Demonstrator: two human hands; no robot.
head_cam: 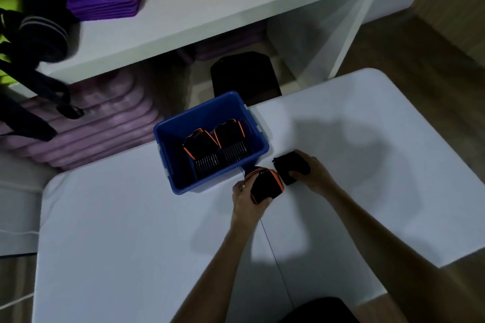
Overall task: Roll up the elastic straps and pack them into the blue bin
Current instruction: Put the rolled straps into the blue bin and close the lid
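A blue bin (258, 136) stands at the far edge of the white table (131, 231). Two rolled black straps with orange edges (215, 141) lie side by side inside it. Just in front of the bin's near right corner, my left hand (245, 200) grips a rolled black-and-orange strap (265, 186). The free black end of that strap (290, 169) runs to the right, and my right hand (311, 172) holds it against the table.
White shelving (210, 16) rises behind the table, with purple and lime folded stacks on top and purple mats (99, 123) below. Black straps (34, 42) hang at the left. A dark stool (244, 76) sits behind the bin. A thin cord (273, 249) crosses the table.
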